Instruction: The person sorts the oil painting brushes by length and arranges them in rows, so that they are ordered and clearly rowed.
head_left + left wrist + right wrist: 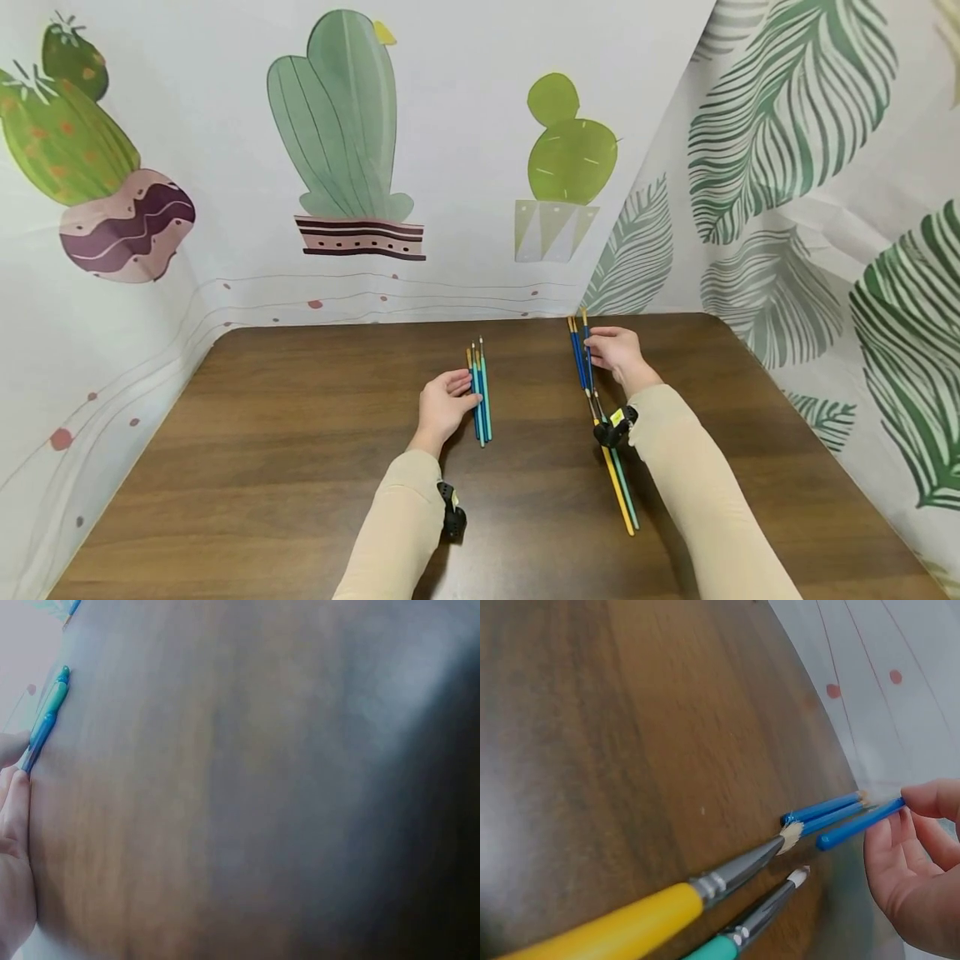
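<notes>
In the head view my left hand (442, 408) is at a small bundle of teal and blue paintbrushes (483, 408), bristles pointing to the back, with the thumb across them and the fingers along their left side. The left wrist view shows part of this bundle (49, 716) between the fingers at its left edge. With thumb and fingers my right hand (617, 352) pinches a blue paintbrush (859, 825) near the table's back edge. Two more blue paintbrushes (577, 354) lie close on its left. Below them lie a yellow paintbrush (618, 490) and a green paintbrush (627, 492), tips toward the blue handles.
The brown wooden table (300, 467) ends at the back against a white cloth (465, 167) printed with cacti. On the right hangs a leaf-printed cloth (795, 167). A black wrist camera (615, 427) overlaps the upper parts of the yellow and green paintbrushes.
</notes>
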Motion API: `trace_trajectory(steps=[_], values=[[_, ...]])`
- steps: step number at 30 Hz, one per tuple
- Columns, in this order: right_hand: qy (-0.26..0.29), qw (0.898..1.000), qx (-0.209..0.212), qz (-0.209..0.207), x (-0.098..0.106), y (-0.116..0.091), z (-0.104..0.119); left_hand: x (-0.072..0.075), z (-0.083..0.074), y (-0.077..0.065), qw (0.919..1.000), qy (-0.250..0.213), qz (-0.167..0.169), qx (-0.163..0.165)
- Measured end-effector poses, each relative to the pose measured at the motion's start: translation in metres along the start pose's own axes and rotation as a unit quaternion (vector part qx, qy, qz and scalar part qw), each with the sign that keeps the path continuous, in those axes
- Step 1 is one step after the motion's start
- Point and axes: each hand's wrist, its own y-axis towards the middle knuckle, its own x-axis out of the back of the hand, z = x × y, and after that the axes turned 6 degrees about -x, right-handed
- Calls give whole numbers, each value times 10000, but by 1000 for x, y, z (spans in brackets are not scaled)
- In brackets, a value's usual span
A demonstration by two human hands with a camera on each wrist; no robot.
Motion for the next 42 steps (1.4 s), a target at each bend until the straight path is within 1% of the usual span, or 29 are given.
trace_trajectory(steps=[4, 7, 10, 12, 15, 17, 19, 22, 26, 30, 32, 38, 42], values=[[146, 9997, -133, -106, -3, 9, 0, 2, -1, 2, 10000, 23, -12, 32], [123, 9996, -191, -189, -4, 13, 0, 3, -2, 1, 10000, -5, 16, 73], [40, 9992, -261, -294, -6, 14, 0, 3, -4, -2, 10000, -47, 31, -4], [-36, 9990, -272, -347, -6, 15, -1, 3, -3, -3, 9998, -45, 32, -185], [-143, 9985, -267, -445, -5, 15, -2, 2, -1, -6, 9995, -76, 38, -293], [-215, 9984, -229, -464, -4, 17, -4, 1, 0, -5, 9996, -88, 58, -262], [-256, 9983, -234, -470, -3, 18, -5, 0, 1, -4, 9998, -114, 72, -128], [-296, 9981, -268, -463, -2, 20, -5, -1, 2, -1, 9999, -88, 73, -17], [-321, 9982, -260, -429, -3, 21, -5, 0, 2, 1, 9999, -109, 32, 38], [-335, 9985, -214, -367, -4, 23, -7, 1, 1, 1, 9999, -139, 11, -12], [-325, 9986, -197, -362, -4, 24, -8, 1, 1, 0, 9999, -137, 13, 13], [-429, 9981, -90, -437, -6, 22, -9, 0, 2, 0, 9999, -142, -15, 20], [-471, 9972, -49, -586, -8, 21, -9, 0, 1, 0, 9999, -109, -18, 17]])
